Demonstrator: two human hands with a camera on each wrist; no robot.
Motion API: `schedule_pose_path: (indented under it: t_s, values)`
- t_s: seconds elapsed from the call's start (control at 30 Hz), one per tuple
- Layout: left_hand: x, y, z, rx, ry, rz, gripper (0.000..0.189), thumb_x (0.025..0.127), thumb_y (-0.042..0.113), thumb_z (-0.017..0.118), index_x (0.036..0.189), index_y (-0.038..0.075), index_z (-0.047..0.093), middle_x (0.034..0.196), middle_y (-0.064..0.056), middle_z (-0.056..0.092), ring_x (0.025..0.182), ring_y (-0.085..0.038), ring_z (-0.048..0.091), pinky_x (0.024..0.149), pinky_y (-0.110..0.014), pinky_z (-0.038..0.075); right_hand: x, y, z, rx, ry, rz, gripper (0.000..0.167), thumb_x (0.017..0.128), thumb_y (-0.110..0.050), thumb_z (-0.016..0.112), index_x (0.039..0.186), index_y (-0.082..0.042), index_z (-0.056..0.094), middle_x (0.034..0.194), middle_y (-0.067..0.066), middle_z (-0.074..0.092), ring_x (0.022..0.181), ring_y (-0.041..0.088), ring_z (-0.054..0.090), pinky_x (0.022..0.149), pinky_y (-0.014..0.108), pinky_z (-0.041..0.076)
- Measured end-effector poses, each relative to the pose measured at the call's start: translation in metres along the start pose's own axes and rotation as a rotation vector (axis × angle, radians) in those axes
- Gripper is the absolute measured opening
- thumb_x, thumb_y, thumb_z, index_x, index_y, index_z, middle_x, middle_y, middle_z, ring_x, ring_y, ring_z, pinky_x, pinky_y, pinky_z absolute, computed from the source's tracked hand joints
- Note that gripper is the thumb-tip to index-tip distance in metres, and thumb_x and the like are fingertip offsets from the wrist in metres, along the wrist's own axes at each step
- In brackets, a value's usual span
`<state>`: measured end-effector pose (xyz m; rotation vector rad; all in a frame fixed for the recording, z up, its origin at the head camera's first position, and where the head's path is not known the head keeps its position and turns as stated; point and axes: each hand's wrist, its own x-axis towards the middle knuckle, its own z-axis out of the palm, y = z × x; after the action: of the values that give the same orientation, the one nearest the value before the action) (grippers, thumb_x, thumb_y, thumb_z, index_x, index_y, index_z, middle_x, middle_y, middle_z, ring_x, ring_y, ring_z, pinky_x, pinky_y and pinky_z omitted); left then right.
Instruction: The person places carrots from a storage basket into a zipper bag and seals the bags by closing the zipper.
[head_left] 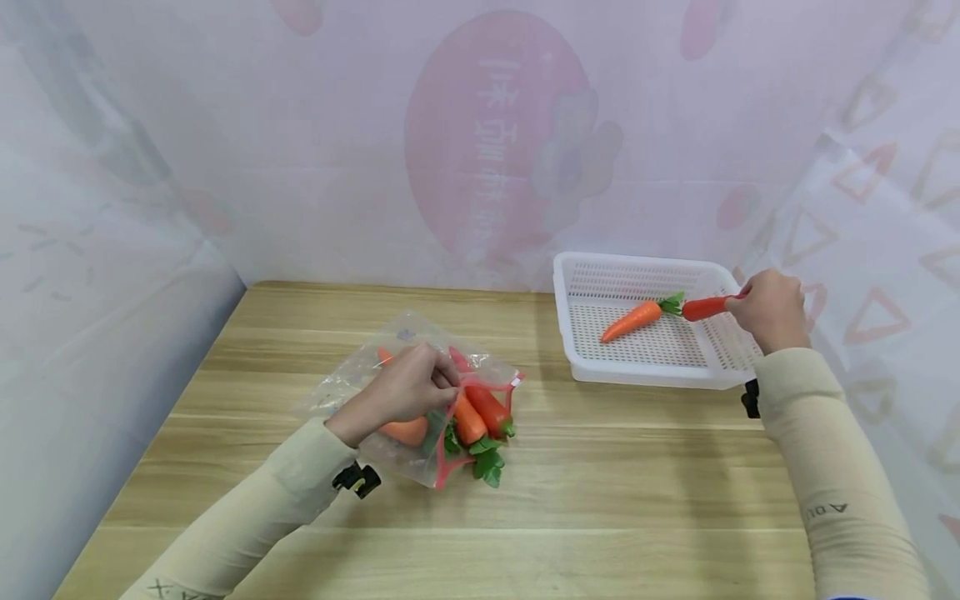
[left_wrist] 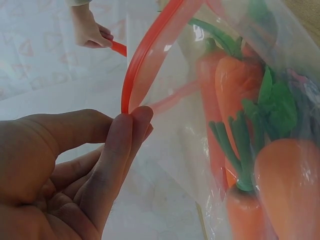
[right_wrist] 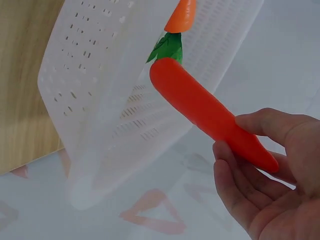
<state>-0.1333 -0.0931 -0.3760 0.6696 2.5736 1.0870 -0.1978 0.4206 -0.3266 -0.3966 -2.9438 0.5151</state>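
Observation:
My left hand [head_left: 411, 385] pinches the red zip edge of a clear plastic zip bag [head_left: 352, 367] between thumb and fingertips, as the left wrist view shows. Inside the bag lie several carrots [left_wrist: 287, 185] and a red chili pepper [head_left: 489, 410]; green leaves [head_left: 488, 467] poke out at its open mouth. My right hand [head_left: 772, 310] grips another red chili pepper [right_wrist: 195, 100] near its pointed end, over the right side of a white plastic basket [head_left: 637, 373]. In that basket lies a carrot [head_left: 632, 322], its leaves by the pepper's blunt end.
The bag and the basket stand apart on a wooden table [head_left: 570, 517], the basket at the back right. Printed white sheets [head_left: 315, 167] hang behind and on both sides, close to the basket's right end.

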Motion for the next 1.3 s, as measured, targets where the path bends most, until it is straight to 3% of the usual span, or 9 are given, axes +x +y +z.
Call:
schedule_pose_path:
  t_s: [0.3, 0.43, 0.57, 0.87, 1.03, 1.17, 1.3]
  values:
    - [-0.001, 0.0, -0.002, 0.006, 0.008, 0.015, 0.008, 0.091, 0.001, 0.072, 0.091, 0.002, 0.08, 0.08, 0.0, 0.077, 0.072, -0.008, 0.07, 0.067, -0.026, 0.059, -0.006, -0.006, -0.013, -0.029, -0.01, -0.033, 0.03, 0.095, -0.011, 0.067, 0.101, 0.017, 0.072, 0.087, 0.033, 0.069, 0.069, 0.038, 0.056, 0.052, 0.037, 0.048]
    - [-0.001, 0.0, -0.003, 0.011, 0.009, 0.012, 0.008, 0.09, 0.001, 0.072, 0.091, 0.002, 0.08, 0.08, 0.0, 0.077, 0.072, -0.008, 0.069, 0.068, -0.026, 0.059, -0.011, -0.012, -0.022, -0.05, -0.011, -0.04, 0.031, 0.095, -0.012, 0.068, 0.104, 0.018, 0.072, 0.092, 0.035, 0.07, 0.077, 0.044, 0.056, 0.068, 0.048, 0.048]
    - [-0.002, 0.001, -0.004, 0.02, 0.011, 0.012, 0.009, 0.09, 0.002, 0.072, 0.092, 0.002, 0.081, 0.082, 0.0, 0.077, 0.073, -0.008, 0.069, 0.068, -0.026, 0.058, -0.016, -0.019, -0.03, -0.061, -0.007, -0.042, 0.033, 0.097, -0.015, 0.068, 0.107, 0.016, 0.071, 0.098, 0.036, 0.07, 0.081, 0.046, 0.057, 0.073, 0.054, 0.047]
    - [-0.003, 0.003, -0.005, 0.026, 0.014, 0.007, 0.009, 0.089, 0.002, 0.073, 0.091, 0.003, 0.081, 0.084, -0.001, 0.078, 0.075, -0.009, 0.069, 0.068, -0.026, 0.058, -0.028, -0.027, -0.042, -0.015, -0.009, -0.07, 0.036, 0.098, -0.016, 0.068, 0.113, 0.017, 0.07, 0.104, 0.037, 0.068, 0.087, 0.046, 0.057, 0.061, 0.041, 0.056]
    - [-0.002, 0.002, -0.005, 0.022, 0.013, 0.013, 0.009, 0.09, 0.002, 0.072, 0.092, 0.002, 0.081, 0.083, -0.001, 0.077, 0.073, -0.009, 0.068, 0.067, -0.026, 0.058, -0.034, -0.029, -0.045, -0.024, 0.013, -0.118, 0.035, 0.097, -0.017, 0.069, 0.111, 0.015, 0.072, 0.101, 0.035, 0.07, 0.089, 0.045, 0.056, 0.058, 0.035, 0.05]
    - [-0.002, 0.001, -0.005, 0.021, 0.011, 0.007, 0.01, 0.089, 0.001, 0.071, 0.091, 0.002, 0.081, 0.083, -0.001, 0.076, 0.072, -0.01, 0.066, 0.066, -0.025, 0.056, -0.04, -0.033, -0.047, -0.015, 0.035, -0.157, 0.035, 0.097, -0.019, 0.07, 0.112, 0.012, 0.074, 0.101, 0.034, 0.072, 0.095, 0.046, 0.053, 0.066, 0.039, 0.045]
    - [-0.001, 0.001, -0.004, 0.022, 0.007, -0.001, 0.01, 0.09, 0.001, 0.071, 0.091, 0.003, 0.081, 0.083, -0.001, 0.076, 0.072, -0.01, 0.066, 0.066, -0.025, 0.057, -0.049, -0.037, -0.048, 0.017, 0.051, -0.185, 0.035, 0.097, -0.018, 0.071, 0.114, 0.012, 0.074, 0.101, 0.034, 0.072, 0.093, 0.044, 0.057, 0.065, 0.036, 0.046]
